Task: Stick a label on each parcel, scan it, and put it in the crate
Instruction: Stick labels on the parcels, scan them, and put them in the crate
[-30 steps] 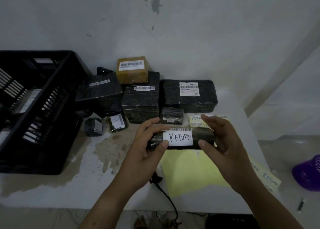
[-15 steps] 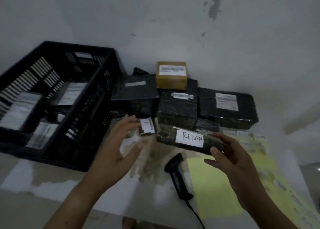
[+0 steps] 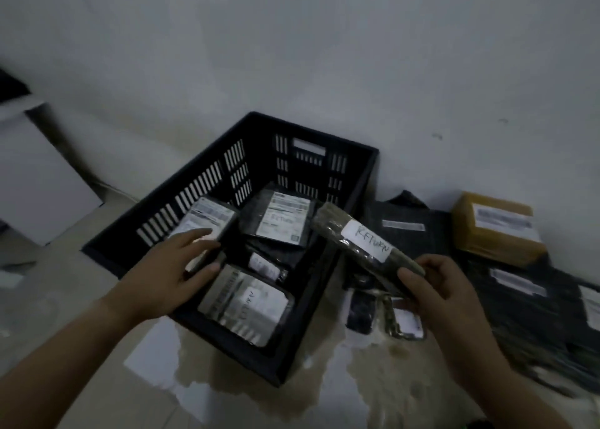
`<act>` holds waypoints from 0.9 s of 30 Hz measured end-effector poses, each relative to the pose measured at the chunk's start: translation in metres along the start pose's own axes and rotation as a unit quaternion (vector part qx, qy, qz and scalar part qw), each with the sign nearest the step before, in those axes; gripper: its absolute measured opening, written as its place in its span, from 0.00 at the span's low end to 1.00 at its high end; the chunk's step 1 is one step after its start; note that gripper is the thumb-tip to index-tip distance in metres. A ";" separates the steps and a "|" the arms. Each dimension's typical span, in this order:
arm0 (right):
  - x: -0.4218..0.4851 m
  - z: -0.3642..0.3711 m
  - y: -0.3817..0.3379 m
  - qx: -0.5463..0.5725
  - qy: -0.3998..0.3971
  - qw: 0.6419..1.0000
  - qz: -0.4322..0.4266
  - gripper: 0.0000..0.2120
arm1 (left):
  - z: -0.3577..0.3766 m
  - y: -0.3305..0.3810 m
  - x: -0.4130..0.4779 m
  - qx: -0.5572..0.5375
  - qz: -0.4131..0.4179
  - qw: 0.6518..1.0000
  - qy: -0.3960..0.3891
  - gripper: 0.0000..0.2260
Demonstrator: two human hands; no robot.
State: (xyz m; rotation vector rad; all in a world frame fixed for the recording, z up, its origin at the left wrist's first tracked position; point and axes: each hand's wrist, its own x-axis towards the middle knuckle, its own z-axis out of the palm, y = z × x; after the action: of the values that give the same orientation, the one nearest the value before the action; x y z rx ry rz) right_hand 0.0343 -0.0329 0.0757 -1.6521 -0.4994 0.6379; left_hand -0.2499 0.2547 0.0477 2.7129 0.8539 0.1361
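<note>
Found bench white-topped, blotched with a broad brown stain toward the front edge. Noted plain grey-white wall directly behind the rear edge; dim light throughout.

Found black slatted crate on the left part of the bench, one rear corner near the wall, several labelled parcels inside.

Observed long dark parcel, white label reading RETURN, held tilted in the air across the crate's right rim, not yet inside. Found right hand gripping its lower end, fingers curled round it.

Found left hand inside the crate, fingers straight, resting on a leaning labelled packet.

Noted brown box and black parcels along the rear edge, right of the crate.
</note>
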 end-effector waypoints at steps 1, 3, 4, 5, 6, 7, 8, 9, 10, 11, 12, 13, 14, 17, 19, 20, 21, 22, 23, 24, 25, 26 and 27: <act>0.010 0.015 -0.009 -0.031 -0.009 0.999 -0.022 0.11 | 0.000 -0.008 0.004 -0.005 -0.003 1.000 -0.010 0.35; 0.032 0.039 -0.024 -0.081 -0.027 0.995 -0.049 0.13 | -0.002 -0.017 0.011 -0.025 -0.018 0.999 -0.032 0.38; 0.045 0.050 -0.029 -0.108 -0.034 0.992 -0.058 0.12 | -0.002 -0.019 0.014 -0.042 -0.032 0.998 -0.041 0.39; 0.058 0.059 -0.033 -0.147 -0.037 0.986 -0.071 0.11 | -0.002 -0.022 0.015 -0.054 -0.044 0.996 -0.047 0.41; 0.071 0.068 -0.036 -0.192 -0.040 0.977 -0.087 0.11 | -0.001 -0.023 0.016 -0.059 -0.050 0.996 -0.049 0.41; 0.084 0.078 -0.039 -0.235 -0.045 0.965 -0.103 0.12 | 0.001 -0.024 0.016 -0.059 -0.054 0.996 -0.049 0.42; 0.096 0.089 -0.040 -0.275 -0.052 0.953 -0.117 0.13 | 0.001 -0.023 0.016 -0.055 -0.057 0.996 -0.051 0.41; 0.107 0.100 -0.041 -0.311 -0.062 0.940 -0.128 0.14 | 0.001 -0.021 0.016 -0.051 -0.061 0.995 -0.055 0.41; 0.116 0.111 -0.042 -0.346 -0.075 0.925 -0.135 0.14 | 0.000 -0.020 0.016 -0.046 -0.065 0.995 -0.063 0.40; 0.126 0.121 -0.041 -0.383 -0.093 0.908 -0.141 0.15 | -0.001 -0.019 0.017 -0.040 -0.071 0.994 -0.072 0.40; 0.136 0.131 -0.040 -0.425 -0.120 0.885 -0.147 0.15 | -0.001 -0.019 0.018 -0.036 -0.075 0.994 -0.076 0.39; 0.147 0.138 -0.039 -0.471 -0.154 0.855 -0.154 0.16 | -0.001 -0.019 0.018 -0.036 -0.075 0.994 -0.074 0.39; 0.158 0.143 -0.039 -0.512 -0.195 0.822 -0.158 0.16 | 0.001 -0.020 0.018 -0.037 -0.071 0.994 -0.068 0.38; 0.189 0.155 -0.041 -0.558 -0.290 0.763 -0.149 0.19 | 0.005 -0.024 0.017 -0.034 -0.055 0.997 -0.051 0.35; 0.207 0.168 -0.043 -0.553 -0.284 0.768 -0.154 0.16 | 0.005 -0.025 0.017 -0.030 -0.053 0.997 -0.044 0.34; 0.215 0.177 -0.042 -0.534 -0.268 0.787 -0.153 0.14 | 0.006 -0.025 0.017 -0.028 -0.051 0.997 -0.041 0.33; 0.222 0.187 -0.040 -0.510 -0.251 0.810 -0.142 0.13 | 0.006 -0.024 0.016 -0.028 -0.050 0.998 -0.038 0.33; 0.230 0.199 -0.035 -0.491 -0.236 0.829 -0.125 0.12 | 0.008 -0.024 0.015 -0.030 -0.051 0.998 -0.034 0.33; 0.238 0.212 -0.030 -0.481 -0.223 0.840 -0.111 0.12 | 0.009 -0.024 0.015 -0.035 -0.055 0.998 -0.023 0.34; 0.247 0.223 -0.023 -0.486 -0.216 0.840 -0.110 0.12 | 0.009 -0.025 0.015 -0.039 -0.060 0.997 -0.004 0.34; 0.257 0.233 -0.016 -0.498 -0.217 0.831 -0.121 0.12 | 0.007 -0.030 0.017 -0.031 -0.060 0.997 0.030 0.34; 0.267 0.243 -0.009 -0.511 -0.221 0.820 -0.135 0.14 | 0.003 -0.038 0.020 -0.001 -0.056 0.996 0.070 0.34; 0.277 0.251 -0.005 -0.519 -0.223 0.811 -0.152 0.15 | -0.004 -0.050 0.025 0.042 -0.057 0.993 0.099 0.33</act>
State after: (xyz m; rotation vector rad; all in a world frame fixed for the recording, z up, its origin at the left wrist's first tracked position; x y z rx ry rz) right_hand 0.0783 0.3333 0.0150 -2.3435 -1.6491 0.5246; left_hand -0.2574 0.3091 0.0364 2.7530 1.0917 0.3565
